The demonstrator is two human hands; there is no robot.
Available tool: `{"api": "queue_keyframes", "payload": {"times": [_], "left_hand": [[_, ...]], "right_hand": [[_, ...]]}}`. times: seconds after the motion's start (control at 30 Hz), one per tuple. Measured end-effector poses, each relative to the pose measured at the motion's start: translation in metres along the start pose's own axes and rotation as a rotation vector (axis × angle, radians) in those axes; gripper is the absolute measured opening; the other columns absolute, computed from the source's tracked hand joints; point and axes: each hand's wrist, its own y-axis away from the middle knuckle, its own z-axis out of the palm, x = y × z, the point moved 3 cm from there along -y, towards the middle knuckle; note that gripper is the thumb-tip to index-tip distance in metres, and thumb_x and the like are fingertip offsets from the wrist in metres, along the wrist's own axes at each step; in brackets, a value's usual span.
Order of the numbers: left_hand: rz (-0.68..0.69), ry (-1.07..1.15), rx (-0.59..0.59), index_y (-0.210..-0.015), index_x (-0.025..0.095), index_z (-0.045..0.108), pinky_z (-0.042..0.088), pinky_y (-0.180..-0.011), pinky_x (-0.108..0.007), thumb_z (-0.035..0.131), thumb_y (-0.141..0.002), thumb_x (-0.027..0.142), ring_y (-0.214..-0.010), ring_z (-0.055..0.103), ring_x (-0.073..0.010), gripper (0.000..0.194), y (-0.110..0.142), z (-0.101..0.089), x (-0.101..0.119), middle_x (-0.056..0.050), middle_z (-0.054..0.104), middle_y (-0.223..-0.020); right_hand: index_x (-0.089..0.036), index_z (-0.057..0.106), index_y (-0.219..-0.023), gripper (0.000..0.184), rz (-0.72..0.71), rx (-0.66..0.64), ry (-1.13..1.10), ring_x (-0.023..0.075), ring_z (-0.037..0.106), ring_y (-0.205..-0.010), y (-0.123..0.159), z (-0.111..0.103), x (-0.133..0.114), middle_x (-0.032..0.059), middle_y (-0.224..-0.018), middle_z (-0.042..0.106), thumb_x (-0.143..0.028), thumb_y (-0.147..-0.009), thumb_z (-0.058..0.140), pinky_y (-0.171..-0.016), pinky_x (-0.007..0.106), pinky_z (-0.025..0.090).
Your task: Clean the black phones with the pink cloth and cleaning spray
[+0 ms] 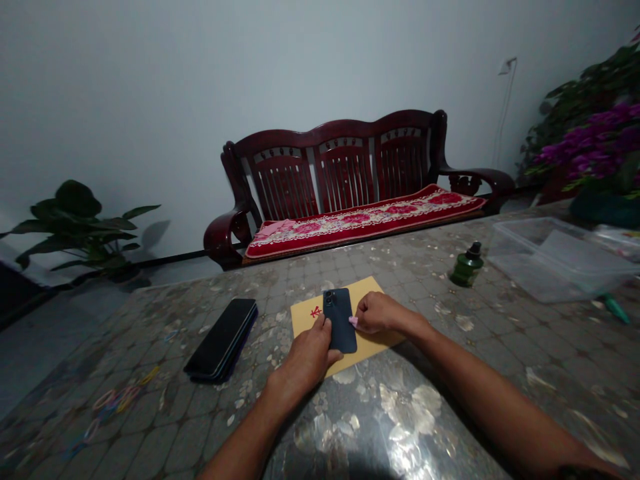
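Note:
A dark blue smartphone lies back side up, its camera bump at the upper left, on a yellow paper sheet with red writing. My left hand grips the phone, fingers along its left edge and thumb at the bottom edge. Closed in a pinch, my right hand holds a small pink piece against the phone's right edge. Whether that piece is cloth or paper I cannot tell. To the left, a stack of black smartphones rests on the table.
The table wears a shiny patterned cover. Colourful rubber bands lie at left. A green spray bottle and a clear plastic box stand at right. Beyond are a wooden bench, a potted plant and purple flowers.

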Motion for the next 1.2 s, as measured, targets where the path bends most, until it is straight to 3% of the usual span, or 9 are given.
{"api": "queue_keyframes", "payload": {"times": [0.27,0.47,0.57,0.67,0.77,0.87,0.93,1.07,1.2], "left_hand": [[-0.013,-0.008,0.0,-0.152,0.005,0.041,0.041,-0.114,-0.036,0.068,-0.089,0.029,-0.141,0.047,-0.0344,0.073,0.0,0.002,0.004,-0.024,0.032,-0.161],[-0.046,0.001,0.016,-0.152,0.003,0.04,0.04,-0.115,-0.032,0.064,-0.091,0.03,-0.142,0.047,-0.0317,0.071,0.003,0.009,0.01,-0.024,0.034,-0.161],[-0.06,0.01,0.033,-0.15,0.004,0.042,0.039,-0.115,-0.033,0.06,-0.094,0.032,-0.141,0.048,-0.0308,0.065,0.007,0.014,0.017,-0.025,0.036,-0.159],[0.003,0.025,0.004,-0.143,0.011,0.054,0.044,-0.111,-0.037,0.062,-0.091,0.034,-0.132,0.057,-0.0326,0.058,0.01,0.007,0.019,-0.021,0.05,-0.151],[0.022,-0.019,-0.023,-0.131,0.02,0.065,0.049,-0.105,-0.042,0.068,-0.083,0.028,-0.122,0.063,-0.0345,0.048,0.004,-0.012,0.01,-0.014,0.068,-0.131],[0.183,-0.09,0.017,-0.146,0.02,0.051,0.035,-0.118,-0.044,0.077,-0.072,0.018,-0.144,0.042,-0.0358,0.078,-0.014,-0.03,0.003,-0.016,0.042,-0.158],[0.271,-0.115,-0.016,-0.152,0.023,0.043,0.027,-0.122,-0.046,0.082,-0.066,0.014,-0.153,0.025,-0.0356,0.094,-0.03,-0.034,-0.001,-0.015,0.031,-0.164],[0.341,-0.153,-0.136,-0.154,0.033,0.036,0.025,-0.121,-0.057,0.093,-0.051,0.014,-0.155,0.015,-0.0398,0.12,-0.061,-0.033,-0.002,-0.014,0.023,-0.167],[0.399,-0.184,-0.186,-0.152,0.035,0.038,0.021,-0.121,-0.058,0.096,-0.049,0.021,-0.155,0.014,-0.0396,0.119,-0.075,-0.037,0.0,-0.014,0.026,-0.166]], "right_hand": [[-0.016,0.072,-0.065,0.033,0.004,0.151,-0.003,0.0113,0.043,-0.05,-0.005,-0.002,0.004,0.0012,-0.054,0.057,-0.042,-0.085,0.063,-0.049,0.026,0.026],[-0.015,0.07,-0.062,0.025,-0.054,-0.113,-0.166,0.0096,0.045,-0.05,-0.006,0.002,0.01,-0.0014,-0.054,0.054,-0.035,-0.076,0.069,-0.049,0.023,0.028],[-0.014,0.066,-0.061,0.027,-0.045,-0.044,-0.31,0.0082,0.042,-0.048,-0.015,-0.001,0.022,-0.0023,-0.052,0.052,-0.037,-0.075,0.069,-0.047,0.021,0.026],[-0.015,0.061,-0.059,0.032,-0.027,0.056,-0.49,0.007,0.038,-0.045,-0.023,-0.001,0.033,-0.0033,-0.048,0.049,-0.042,-0.075,0.068,-0.045,0.021,0.022],[-0.015,0.059,-0.059,0.028,-0.005,0.04,-0.777,0.006,0.035,-0.042,-0.026,0.001,0.036,-0.0039,-0.045,0.046,-0.038,-0.07,0.072,-0.042,0.02,0.021],[-0.015,0.063,-0.066,0.018,0.014,0.005,-0.887,0.0066,0.037,-0.043,-0.025,0.0,0.035,-0.0032,-0.048,0.051,-0.031,-0.066,0.072,-0.042,0.019,0.026],[-0.014,0.064,-0.068,0.015,0.016,-0.003,-0.904,0.0069,0.039,-0.043,-0.023,-0.002,0.034,-0.0029,-0.049,0.052,-0.027,-0.065,0.071,-0.043,0.019,0.029],[-0.013,0.064,-0.067,0.012,0.016,-0.013,-0.934,0.0054,0.037,-0.044,-0.023,-0.007,0.035,-0.0038,-0.05,0.052,-0.022,-0.064,0.071,-0.043,0.018,0.028],[-0.013,0.064,-0.069,0.015,0.016,-0.021,-0.952,0.0049,0.036,-0.044,-0.023,-0.009,0.04,-0.0045,-0.05,0.051,-0.024,-0.064,0.073,-0.043,0.018,0.026]]}}
